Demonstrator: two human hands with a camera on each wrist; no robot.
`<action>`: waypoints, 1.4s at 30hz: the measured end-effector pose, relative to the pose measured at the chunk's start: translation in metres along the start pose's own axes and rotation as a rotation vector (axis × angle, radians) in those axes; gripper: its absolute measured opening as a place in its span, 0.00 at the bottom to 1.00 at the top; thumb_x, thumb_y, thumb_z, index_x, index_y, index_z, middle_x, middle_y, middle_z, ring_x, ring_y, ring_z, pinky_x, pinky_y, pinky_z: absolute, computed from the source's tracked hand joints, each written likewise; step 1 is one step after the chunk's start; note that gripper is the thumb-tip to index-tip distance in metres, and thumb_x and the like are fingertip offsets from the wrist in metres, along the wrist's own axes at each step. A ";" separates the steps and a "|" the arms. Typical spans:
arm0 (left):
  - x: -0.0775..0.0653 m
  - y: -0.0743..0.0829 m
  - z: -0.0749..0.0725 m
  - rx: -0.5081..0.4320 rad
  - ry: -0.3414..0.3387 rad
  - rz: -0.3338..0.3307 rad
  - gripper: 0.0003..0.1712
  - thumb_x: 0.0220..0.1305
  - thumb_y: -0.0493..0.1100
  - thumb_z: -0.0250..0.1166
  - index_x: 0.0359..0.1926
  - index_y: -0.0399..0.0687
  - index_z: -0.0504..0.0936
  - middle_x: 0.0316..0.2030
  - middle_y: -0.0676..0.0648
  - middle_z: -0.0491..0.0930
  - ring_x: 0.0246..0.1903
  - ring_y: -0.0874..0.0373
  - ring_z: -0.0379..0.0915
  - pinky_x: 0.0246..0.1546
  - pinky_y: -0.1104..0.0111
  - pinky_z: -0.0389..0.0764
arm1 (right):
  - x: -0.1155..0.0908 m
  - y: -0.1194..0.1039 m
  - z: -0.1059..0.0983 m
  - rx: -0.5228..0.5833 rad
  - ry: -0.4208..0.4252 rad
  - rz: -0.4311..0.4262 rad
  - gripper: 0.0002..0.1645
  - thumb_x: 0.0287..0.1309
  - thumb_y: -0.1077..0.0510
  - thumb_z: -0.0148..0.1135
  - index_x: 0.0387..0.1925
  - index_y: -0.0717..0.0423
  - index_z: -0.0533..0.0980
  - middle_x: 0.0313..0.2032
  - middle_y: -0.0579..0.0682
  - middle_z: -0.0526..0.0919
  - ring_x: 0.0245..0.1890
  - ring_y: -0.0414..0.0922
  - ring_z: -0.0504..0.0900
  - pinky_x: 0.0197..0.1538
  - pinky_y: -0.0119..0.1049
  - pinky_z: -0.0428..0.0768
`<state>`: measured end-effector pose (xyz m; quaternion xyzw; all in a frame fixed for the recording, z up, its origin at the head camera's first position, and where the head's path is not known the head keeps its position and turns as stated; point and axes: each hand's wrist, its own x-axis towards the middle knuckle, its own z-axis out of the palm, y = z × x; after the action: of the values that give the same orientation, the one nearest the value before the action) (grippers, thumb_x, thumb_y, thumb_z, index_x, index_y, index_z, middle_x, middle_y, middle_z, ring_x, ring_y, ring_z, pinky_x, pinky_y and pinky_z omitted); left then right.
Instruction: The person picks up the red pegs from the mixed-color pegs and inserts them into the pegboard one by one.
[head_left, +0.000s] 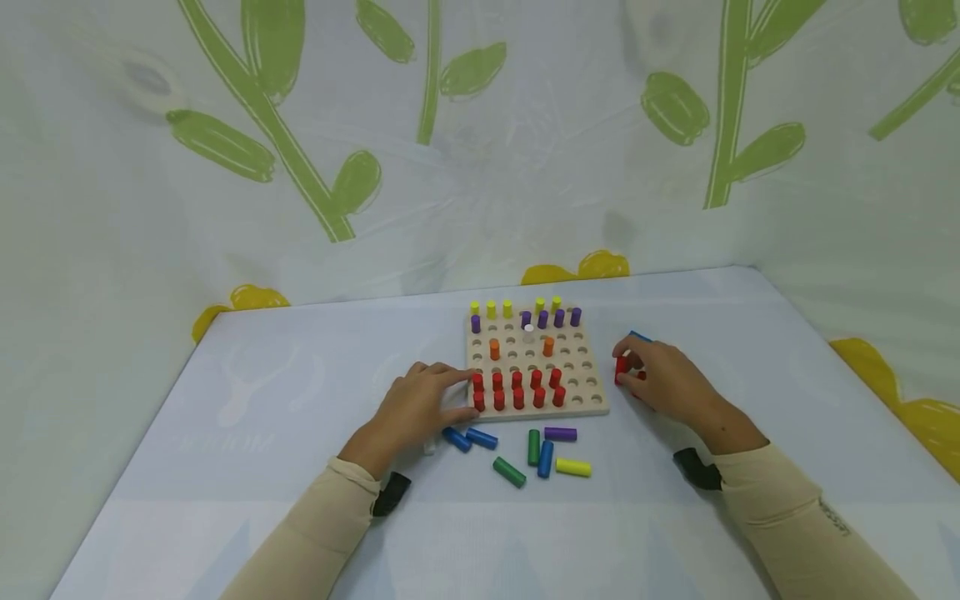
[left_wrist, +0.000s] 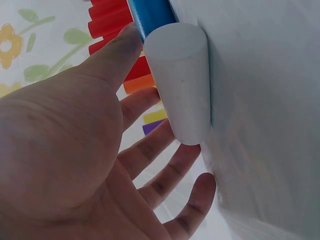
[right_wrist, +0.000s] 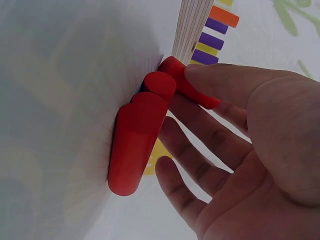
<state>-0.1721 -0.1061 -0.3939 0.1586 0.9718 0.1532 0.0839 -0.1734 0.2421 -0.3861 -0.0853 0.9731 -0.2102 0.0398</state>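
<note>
The wooden pegboard (head_left: 587, 392) lies flat on the table, with two rows of red pegs (head_left: 518, 399) upright at its near side. At the board's left edge is my left hand (head_left: 405, 410), thumb and forefinger spread beside the end red pegs; whether they touch the wood or pegs I cannot tell. A white peg (left_wrist: 180, 85) lies below that palm, with a blue peg (left_wrist: 152, 17) beyond it. Right of the board, my right hand (head_left: 672, 383) pinches a red peg (right_wrist: 187, 90) between thumb and forefinger, tilted. More red pegs (right_wrist: 137, 145) lie beneath its fingers.
Yellow pegs (head_left: 491, 310), purple pegs (head_left: 559, 318), orange pegs (head_left: 494, 349) and a white one stand in the board. Loose green pegs (head_left: 509, 472), blue pegs (head_left: 545, 459), a purple peg (head_left: 561, 434) and a yellow peg (head_left: 573, 467) lie before it. A patterned cloth wall (head_left: 480, 208) rises behind.
</note>
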 end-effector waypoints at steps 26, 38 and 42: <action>0.001 0.002 0.000 0.003 0.010 0.013 0.37 0.56 0.63 0.72 0.67 0.67 0.75 0.64 0.49 0.76 0.64 0.47 0.68 0.61 0.48 0.74 | -0.007 -0.020 -0.001 -0.001 0.052 -0.018 0.20 0.63 0.61 0.65 0.56 0.56 0.74 0.43 0.56 0.84 0.43 0.51 0.80 0.46 0.47 0.85; 0.000 0.002 -0.003 0.000 -0.001 0.008 0.37 0.56 0.62 0.73 0.67 0.68 0.75 0.64 0.48 0.76 0.64 0.47 0.68 0.60 0.49 0.75 | -0.013 -0.035 0.004 0.008 0.110 -0.095 0.17 0.64 0.60 0.65 0.53 0.56 0.76 0.42 0.51 0.86 0.44 0.50 0.82 0.47 0.48 0.85; 0.000 0.001 -0.002 -0.005 -0.008 0.000 0.38 0.56 0.62 0.73 0.67 0.68 0.75 0.65 0.48 0.76 0.64 0.47 0.68 0.60 0.49 0.75 | -0.013 -0.040 0.007 0.000 0.095 -0.097 0.14 0.64 0.59 0.65 0.51 0.53 0.76 0.42 0.49 0.85 0.44 0.49 0.81 0.48 0.47 0.84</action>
<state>-0.1719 -0.1062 -0.3915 0.1592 0.9710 0.1551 0.0882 -0.1537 0.2057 -0.3752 -0.1222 0.9687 -0.2155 -0.0168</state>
